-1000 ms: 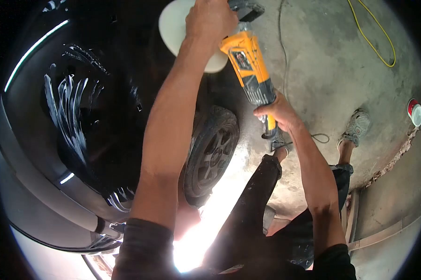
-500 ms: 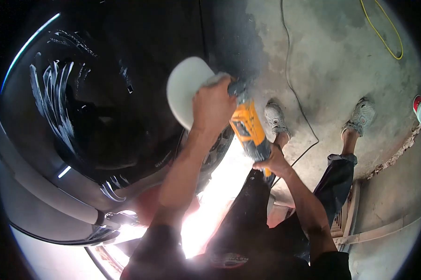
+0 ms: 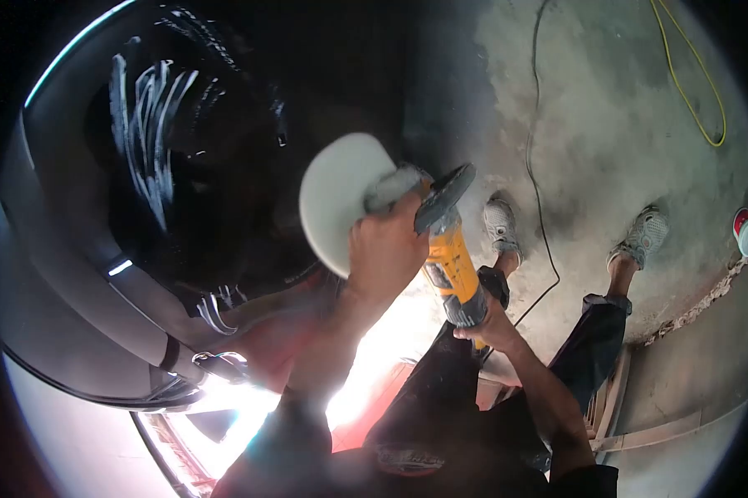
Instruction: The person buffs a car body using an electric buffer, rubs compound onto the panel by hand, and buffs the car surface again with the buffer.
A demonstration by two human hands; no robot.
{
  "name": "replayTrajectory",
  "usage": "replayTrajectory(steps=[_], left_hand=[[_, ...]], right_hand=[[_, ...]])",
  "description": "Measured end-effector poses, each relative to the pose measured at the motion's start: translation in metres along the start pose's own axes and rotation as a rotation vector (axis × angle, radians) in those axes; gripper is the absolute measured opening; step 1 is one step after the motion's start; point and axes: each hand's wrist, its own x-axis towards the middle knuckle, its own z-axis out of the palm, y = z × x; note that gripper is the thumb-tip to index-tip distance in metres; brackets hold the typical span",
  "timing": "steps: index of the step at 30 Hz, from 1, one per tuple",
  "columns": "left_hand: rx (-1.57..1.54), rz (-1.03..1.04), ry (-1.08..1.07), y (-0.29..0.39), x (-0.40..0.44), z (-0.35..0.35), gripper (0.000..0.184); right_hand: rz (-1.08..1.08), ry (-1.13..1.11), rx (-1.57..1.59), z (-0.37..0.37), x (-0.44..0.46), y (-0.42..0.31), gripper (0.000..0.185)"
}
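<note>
A yellow and black power polisher (image 3: pixel 454 270) with a round white pad (image 3: pixel 339 199) is held in front of me, beside a black car panel (image 3: pixel 249 191). My left hand (image 3: pixel 388 249) is wrapped round its head, close behind the pad. My right hand (image 3: pixel 494 326) grips the rear of its body. The pad is tilted, its face turned toward the car; whether it touches the panel I cannot tell. White streaks (image 3: pixel 150 124) of a paste-like substance mark the dark paint left of the pad.
A dark cable (image 3: pixel 538 191) runs over the concrete floor (image 3: pixel 589 124). A yellow cord (image 3: pixel 689 91) loops at the upper right. A red and white container (image 3: pixel 744 232) is at the right edge. My feet in grey shoes (image 3: pixel 642 235) stand on the floor.
From high in the view, the polisher and both hands have come down and nearer my body. The pad shows more fully now. The view of the car and floor has shifted slightly.
</note>
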Motion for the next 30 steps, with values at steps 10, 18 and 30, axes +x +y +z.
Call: replayTrajectory(steps=[10, 18, 30], left_hand=[[0.034, 0.317, 0.355, 0.057, 0.098, -0.114, 0.029], [0.071, 0.505, 0.652, 0.067, 0.169, -0.137, 0.026], [0.041, 0.413, 0.528, 0.089, 0.147, -0.167, 0.018]], right_hand=[[-0.301, 0.099, 0.03, 0.006, 0.041, -0.15, 0.065], [-0.369, 0.078, 0.064, -0.009, 0.068, -0.223, 0.063], [-0.431, 0.073, 0.024, -0.013, 0.063, -0.236, 0.059]])
